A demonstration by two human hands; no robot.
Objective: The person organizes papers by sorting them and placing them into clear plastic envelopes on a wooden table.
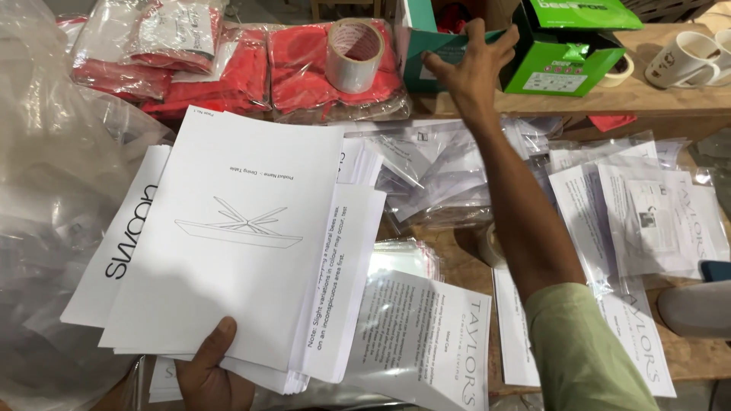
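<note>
Left hand (209,373), bottom centre-left of frame, is closed on a fanned stack of sheets (236,243): thumb on top, fingers hidden underneath. The stack's long axis runs up the frame from that grip, top sheet showing a line drawing. Right hand (468,65) is at upper centre, arm reaching diagonally up from lower right, fingers spread against the flap of the teal box (415,42); can't tell whether it actually grips or only touches. So the box lies straight ahead of the right hand, far from the left. Tape roll (354,53) sits on red packs (244,65) just left of the box, green box (567,53) to its right, bagged leaflets (640,221) at right.
</note>
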